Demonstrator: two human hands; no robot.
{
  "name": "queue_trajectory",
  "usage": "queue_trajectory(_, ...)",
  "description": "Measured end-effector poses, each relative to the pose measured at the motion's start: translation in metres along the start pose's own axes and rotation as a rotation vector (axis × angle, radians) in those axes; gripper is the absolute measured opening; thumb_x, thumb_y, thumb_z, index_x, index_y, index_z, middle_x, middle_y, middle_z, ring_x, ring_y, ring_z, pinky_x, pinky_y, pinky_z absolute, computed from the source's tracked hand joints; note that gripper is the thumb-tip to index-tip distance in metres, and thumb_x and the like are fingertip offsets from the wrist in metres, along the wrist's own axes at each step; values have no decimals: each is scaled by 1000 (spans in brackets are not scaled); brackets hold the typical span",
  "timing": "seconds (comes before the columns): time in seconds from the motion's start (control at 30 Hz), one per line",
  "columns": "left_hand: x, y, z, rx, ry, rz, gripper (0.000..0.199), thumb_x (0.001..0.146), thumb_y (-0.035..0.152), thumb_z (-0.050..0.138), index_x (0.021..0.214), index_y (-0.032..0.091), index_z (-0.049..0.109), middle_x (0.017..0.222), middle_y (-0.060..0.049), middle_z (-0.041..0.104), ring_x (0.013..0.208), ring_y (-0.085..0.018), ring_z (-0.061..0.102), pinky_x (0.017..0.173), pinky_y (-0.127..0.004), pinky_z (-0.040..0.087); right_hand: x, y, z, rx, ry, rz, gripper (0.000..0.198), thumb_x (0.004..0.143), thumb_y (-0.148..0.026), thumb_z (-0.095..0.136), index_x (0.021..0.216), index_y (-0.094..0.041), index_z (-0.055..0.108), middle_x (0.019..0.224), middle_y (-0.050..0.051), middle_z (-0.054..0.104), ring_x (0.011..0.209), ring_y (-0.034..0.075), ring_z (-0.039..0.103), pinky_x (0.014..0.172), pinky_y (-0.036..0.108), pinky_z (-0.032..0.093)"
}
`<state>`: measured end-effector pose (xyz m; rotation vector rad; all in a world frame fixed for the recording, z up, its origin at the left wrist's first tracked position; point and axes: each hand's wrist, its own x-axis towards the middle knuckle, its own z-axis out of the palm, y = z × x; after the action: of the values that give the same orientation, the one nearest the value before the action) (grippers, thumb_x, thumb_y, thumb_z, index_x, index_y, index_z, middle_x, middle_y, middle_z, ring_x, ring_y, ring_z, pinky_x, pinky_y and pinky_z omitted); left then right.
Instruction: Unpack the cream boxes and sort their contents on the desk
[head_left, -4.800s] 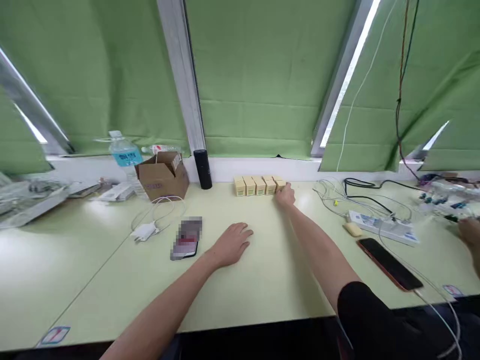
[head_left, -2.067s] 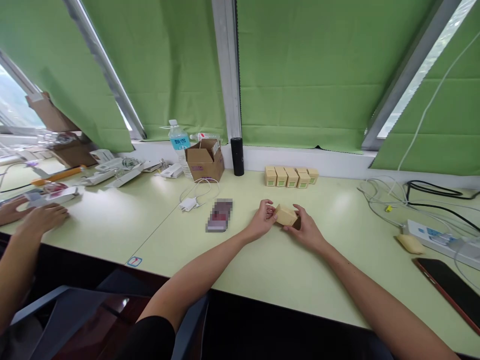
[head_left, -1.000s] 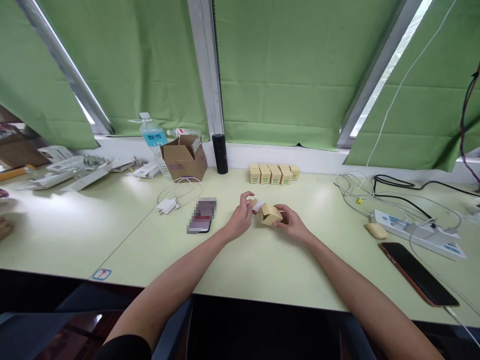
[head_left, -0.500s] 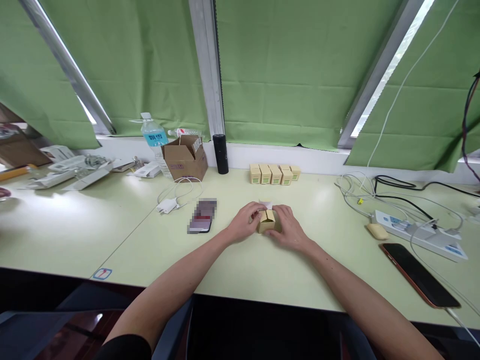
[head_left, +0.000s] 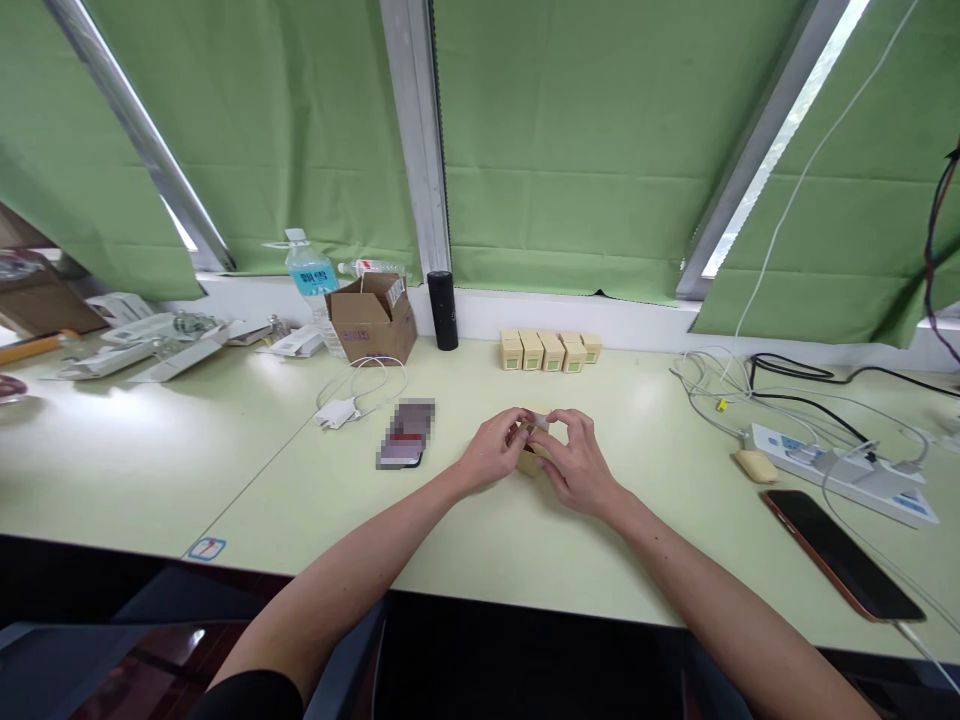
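Between our left hand [head_left: 491,450] and right hand [head_left: 581,465], on the pale green bench [head_left: 480,550], sits a small tan cardboard box [head_left: 529,462]. Both grips are narrow, fingers holding its top. Probably light, stiff but crushable; its sidewalls suit holding. Far side: five tan cardboard boxes [head_left: 553,354].

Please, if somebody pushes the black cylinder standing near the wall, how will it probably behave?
The black cylinder may tip if pushed near its top, because it stands tall and narrow. Once lying, it would probably roll, as its side looks round. I cannot judge its weight from here.
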<state>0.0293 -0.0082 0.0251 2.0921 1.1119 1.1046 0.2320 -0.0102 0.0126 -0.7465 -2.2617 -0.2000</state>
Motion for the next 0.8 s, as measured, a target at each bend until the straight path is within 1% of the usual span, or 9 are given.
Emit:
queue_trajectory(0.07,0,0,-1,-14,21,-17,27,99,22,37,115,21,60,113,-6,71,85,-18,63,79,-32,49,1,-2,-1,-23,-54,34,31,93,-14,51,119,-25,64,130,13,39,126,34,37,104,54,43)
queue_trajectory(0.13,1,-1,-1,-16,36,-34,31,97,18,35,116,21,60,112,-6,71,88,-18,64,81,-32,49,2,-1,-3,-32,-73,65,26,96,-19,50,115,-25,67,130,13,39,125,33,36,103,55,43)
queue_trajectory(0.2,2,-3,0,-22,32,-43,34,94,14,36,116,21,61,113,-6,70,89,-18,64,83,-31,49,3,1,-6,-27,-35,107,23,98,-22,49,110,-25,69,129,12,40,122,33,36,102,54,43)
queue_trajectory(0.33,2,-3,1,-58,17,-85,38,89,13,39,119,21,62,112,-5,69,80,-16,61,77,-29,49,3,7,-10,-29,87,218,18,97,-23,52,90,-21,68,122,12,47,119,33,37,94,51,48)
queue_trajectory(0.4,2,-1,1,-101,18,-116,39,88,14,39,120,21,62,112,-5,68,77,-15,60,74,-28,49,3,8,-9,-37,105,272,14,94,-21,57,84,-21,67,119,13,49,119,34,37,90,50,50)
queue_trajectory(0.47,1,1,0,-161,10,-141,41,86,15,40,121,20,61,113,-6,66,79,-15,60,73,-28,49,4,7,-8,-33,96,310,11,90,-19,60,85,-21,69,119,13,49,119,35,37,90,51,51)
queue_trajectory(0.6,1,2,1,-248,-15,-158,44,82,16,43,122,20,61,113,-6,65,92,-18,63,77,-29,52,10,1,-5,14,63,356,18,86,-15,61,91,-24,77,124,12,50,123,35,36,95,53,51)
queue_trajectory(0.7,1,0,2,-295,-28,-139,47,81,16,44,125,20,61,120,-7,66,103,-21,63,84,-32,53,16,0,-3,28,38,415,14,85,-22,67,84,-26,80,128,11,53,126,36,35,96,55,52)
queue_trajectory(0.8,1,-1,1,-289,-55,-88,48,83,16,47,129,21,61,129,-8,65,114,-24,61,91,-35,51,18,3,1,24,6,448,12,83,-25,71,80,-27,81,127,13,56,125,38,36,91,57,53)
